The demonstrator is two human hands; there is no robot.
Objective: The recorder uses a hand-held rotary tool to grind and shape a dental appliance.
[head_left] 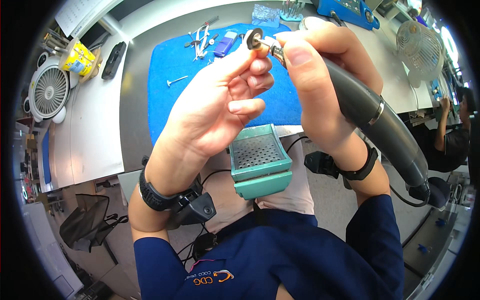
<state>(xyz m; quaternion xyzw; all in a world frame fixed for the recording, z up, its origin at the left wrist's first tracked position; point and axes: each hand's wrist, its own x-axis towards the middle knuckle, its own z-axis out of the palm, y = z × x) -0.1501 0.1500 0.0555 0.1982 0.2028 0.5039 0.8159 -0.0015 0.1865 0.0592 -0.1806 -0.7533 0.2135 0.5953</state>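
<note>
Qty: 1 L hand (pixel 212 97), 1 R hand (pixel 320 85), 1 handpc (pixel 370 104), 1 disc (pixel 253 40).
Also 2 fans (pixel 49 89), 2 wrist units (pixel 196 210), 1 blue mat (pixel 164 110), 1 teal tray (pixel 262 185), 1 yel. cup (pixel 79 57), 1 co-wkr (pixel 445 137).

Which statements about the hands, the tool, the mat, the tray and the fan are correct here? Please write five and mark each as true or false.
1. The right hand grips a dark rotary tool. True.
2. The mat is red. False: the mat is blue.
3. The left hand is close to a round dark disc at the tool's tip. True.
4. The tray has a solid surface without holes. False: the green tray shows a perforated plate.
5. A white fan stands near a yellow container. True.
</note>
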